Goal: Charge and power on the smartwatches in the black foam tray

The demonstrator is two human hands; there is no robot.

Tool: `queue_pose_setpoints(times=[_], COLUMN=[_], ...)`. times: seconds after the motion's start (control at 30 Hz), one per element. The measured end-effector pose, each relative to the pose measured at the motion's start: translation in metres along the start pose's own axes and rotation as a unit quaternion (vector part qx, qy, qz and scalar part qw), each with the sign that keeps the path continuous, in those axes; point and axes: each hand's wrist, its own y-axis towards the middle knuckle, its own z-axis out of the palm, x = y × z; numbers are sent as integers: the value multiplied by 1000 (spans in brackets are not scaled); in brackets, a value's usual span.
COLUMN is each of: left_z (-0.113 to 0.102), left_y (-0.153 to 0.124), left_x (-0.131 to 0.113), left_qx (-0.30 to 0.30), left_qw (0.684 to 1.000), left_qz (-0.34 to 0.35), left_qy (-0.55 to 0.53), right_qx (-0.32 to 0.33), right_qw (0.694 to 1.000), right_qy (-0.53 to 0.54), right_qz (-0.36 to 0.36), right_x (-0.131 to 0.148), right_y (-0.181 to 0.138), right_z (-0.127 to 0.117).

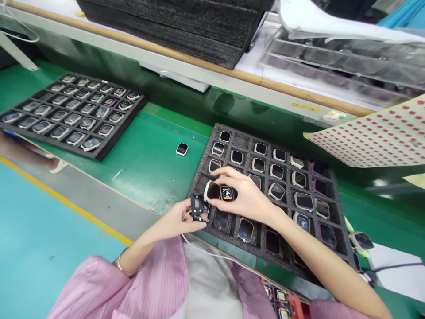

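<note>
My right hand (247,195) pinches a smartwatch case (212,191) with a pale frame and dark face between thumb and fingers, above the left part of a dark foam tray (239,141). Between those fingers, a second smartwatch (227,193) shows a lit screen with green and orange; whether the hand touches it, I cannot tell. My left hand (181,219) is closed on a small black clip-like device (197,204) at the tray's left edge, close to the pale case. A white cable (212,254) runs from this hand across my lap. Several strapless watches fill the tray's compartments.
Another foam tray of watches (71,106) lies on the green bench at left. One loose watch (182,149) sits between the trays. A shelf (166,55) overhangs the back, carrying black foam (179,26) and clear plastic trays (335,57). A red-dotted sheet (375,133) hangs at right.
</note>
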Motion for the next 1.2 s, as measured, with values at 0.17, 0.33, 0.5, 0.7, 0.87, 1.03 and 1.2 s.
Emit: queue_pose_setpoints(times=[0.17,0.33,0.5,0.7,0.87,1.03,1.2], left_z=[4,12,14,12,13,13,17], left_y=[-1,-1,-2,-3,-4,-10,-16], left_x=[-2,3,9,14,13,5,5], left_qx=[6,-57,-95,-108,-122,-82,46], left_qw=[1000,996,993,991,988,990,979], left_qz=[6,67,74,77,89,46,-14], left_qy=[4,23,-3,-35,-44,-106,-199], right_qx=[15,15,-20,-30,-39,-6,-5], right_qw=[995,992,993,994,994,981,906], right_qy=[-21,-32,-24,6,21,184,424], right_qz=[-98,-124,-115,-107,-103,-54,9], right_x=[17,15,15,13,14,12,10], right_y=[-15,-21,-24,-24,-26,-25,-27], right_z=[14,32,41,47,49,43,45])
